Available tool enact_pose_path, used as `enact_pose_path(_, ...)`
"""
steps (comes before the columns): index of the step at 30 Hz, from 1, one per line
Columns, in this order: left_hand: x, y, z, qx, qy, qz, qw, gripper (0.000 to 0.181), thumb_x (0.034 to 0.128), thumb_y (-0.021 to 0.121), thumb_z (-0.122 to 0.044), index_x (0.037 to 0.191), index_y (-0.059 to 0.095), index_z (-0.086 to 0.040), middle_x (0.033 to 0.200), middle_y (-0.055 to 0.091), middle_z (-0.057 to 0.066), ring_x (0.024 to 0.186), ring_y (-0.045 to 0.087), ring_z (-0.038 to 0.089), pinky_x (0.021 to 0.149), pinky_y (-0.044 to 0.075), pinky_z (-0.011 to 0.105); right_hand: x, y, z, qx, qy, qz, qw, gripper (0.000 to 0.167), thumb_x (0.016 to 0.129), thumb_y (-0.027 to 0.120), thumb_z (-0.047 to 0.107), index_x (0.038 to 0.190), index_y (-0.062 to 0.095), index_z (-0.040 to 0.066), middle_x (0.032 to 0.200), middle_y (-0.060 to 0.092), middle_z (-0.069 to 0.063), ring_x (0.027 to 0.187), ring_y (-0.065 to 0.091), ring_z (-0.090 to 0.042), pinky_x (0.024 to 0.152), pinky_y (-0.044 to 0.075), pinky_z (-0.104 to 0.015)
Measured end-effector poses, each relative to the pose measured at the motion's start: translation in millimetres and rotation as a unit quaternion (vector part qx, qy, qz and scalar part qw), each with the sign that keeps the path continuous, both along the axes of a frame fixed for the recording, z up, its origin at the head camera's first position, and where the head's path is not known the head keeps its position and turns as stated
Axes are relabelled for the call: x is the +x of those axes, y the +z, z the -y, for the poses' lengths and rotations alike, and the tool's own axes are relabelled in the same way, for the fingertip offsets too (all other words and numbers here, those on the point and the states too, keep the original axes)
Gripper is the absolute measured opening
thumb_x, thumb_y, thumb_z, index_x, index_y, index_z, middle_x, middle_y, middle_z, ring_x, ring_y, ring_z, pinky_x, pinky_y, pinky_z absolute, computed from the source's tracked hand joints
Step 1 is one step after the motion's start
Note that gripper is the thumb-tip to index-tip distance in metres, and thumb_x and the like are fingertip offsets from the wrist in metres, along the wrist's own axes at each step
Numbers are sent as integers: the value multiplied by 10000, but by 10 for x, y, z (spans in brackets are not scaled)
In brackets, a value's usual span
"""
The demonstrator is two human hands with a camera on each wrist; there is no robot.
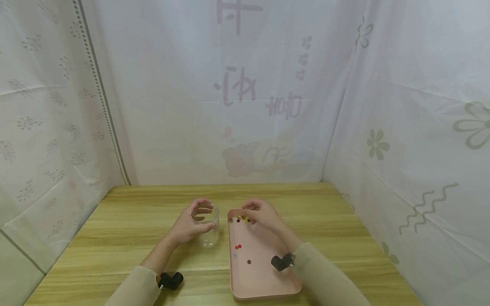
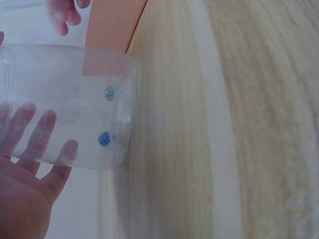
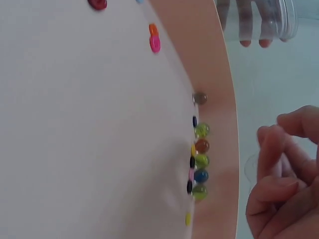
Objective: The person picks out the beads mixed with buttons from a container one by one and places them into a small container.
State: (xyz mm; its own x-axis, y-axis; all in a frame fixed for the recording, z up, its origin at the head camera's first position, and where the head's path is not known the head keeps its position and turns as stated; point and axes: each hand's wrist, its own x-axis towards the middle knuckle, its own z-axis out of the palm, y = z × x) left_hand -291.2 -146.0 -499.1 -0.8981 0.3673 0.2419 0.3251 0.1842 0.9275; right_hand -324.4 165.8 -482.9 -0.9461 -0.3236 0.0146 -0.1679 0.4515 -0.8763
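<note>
My left hand (image 1: 188, 226) holds a clear plastic jar (image 1: 208, 238), its fingers and thumb wrapped round the side near the rim. Inside, close to the bottom, lie a pale teal marble (image 2: 110, 93) and a blue marble (image 2: 104, 139). Over the far end of a pink tray (image 1: 260, 282) hovers my right hand (image 1: 265, 216), fingers loosely bent. No object shows between its fingertips. Below it, along the tray's far wall, several glass marbles (image 3: 201, 161) sit in a row with small flat coloured pieces (image 3: 192, 162) beside them.
Elsewhere in the tray are a pink piece (image 3: 155, 44) touching an orange one (image 3: 153, 29), and a dark red piece (image 3: 97, 4). Jar and tray stand side by side on a wooden table (image 1: 183, 193). White patterned curtains (image 1: 172, 106) enclose the back and sides.
</note>
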Motion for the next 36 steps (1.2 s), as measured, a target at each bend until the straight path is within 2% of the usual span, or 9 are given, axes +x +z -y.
enact_pose_path(5,2,4,1,-10,17,26,10000,726,922,878,-123,1531,489,-59,1500,620,216,1443,550,539,1188,467,671,-6,-6,-119,526,-133,-140,9984,243,1056,744,230,1239,743,71,1078,785,-147,744,719,-250,691,609,-371)
enact_pose_path(9,-3,-6,4,-32,20,-2,10000,723,926,878,-136,1530,490,-53,1494,624,211,1436,552,543,1180,480,659,18,4,-186,985,-246,-97,9948,213,1058,726,166,1230,736,42,1088,772,-126,683,698,-216,644,610,-351)
enact_pose_path(14,-10,-22,9,-20,-12,-40,10000,714,924,878,-127,1522,495,-57,1492,620,227,1438,541,562,1181,467,683,41,10,-213,1571,-405,57,9867,210,1051,709,141,1232,734,38,1138,756,-119,692,696,-190,641,604,-328)
enact_pose_path(19,-8,-23,10,-11,-26,-67,10000,709,925,876,-120,1518,495,-49,1487,623,232,1434,545,564,1178,466,692,45,-6,-204,2017,-442,-18,9784,241,1019,715,117,1246,737,38,1142,752,-124,668,685,-169,628,577,-299)
enact_pose_path(23,-3,-11,7,38,-54,-28,10000,717,922,878,-115,1520,489,-38,1488,622,234,1438,534,576,1182,459,695,47,-35,-186,2102,-476,26,9765,319,987,720,82,1301,727,35,1223,742,-142,754,671,-172,655,565,-293)
enact_pose_path(27,7,4,0,64,-63,-13,10000,719,923,880,-123,1519,487,-34,1489,623,236,1436,536,573,1183,457,696,48,-64,-161,2097,-424,-70,9768,403,940,721,56,1342,724,34,1307,750,-145,961,659,-205,745,561,-312)
enact_pose_path(30,8,8,-4,76,-51,-32,10000,710,923,878,-124,1514,493,-43,1484,625,239,1431,542,568,1179,459,697,47,-74,-132,2081,-303,-232,9774,404,932,715,56,1336,734,42,1285,770,-124,1038,674,-219,755,557,-317)
enact_pose_path(36,1,2,0,31,-6,-26,10000,707,922,880,-121,1512,498,-51,1480,631,222,1431,546,566,1176,474,679,51,-94,-44,2289,-139,-523,9719,369,936,688,70,1287,774,143,1189,792,-29,913,676,-136,669,495,-260)
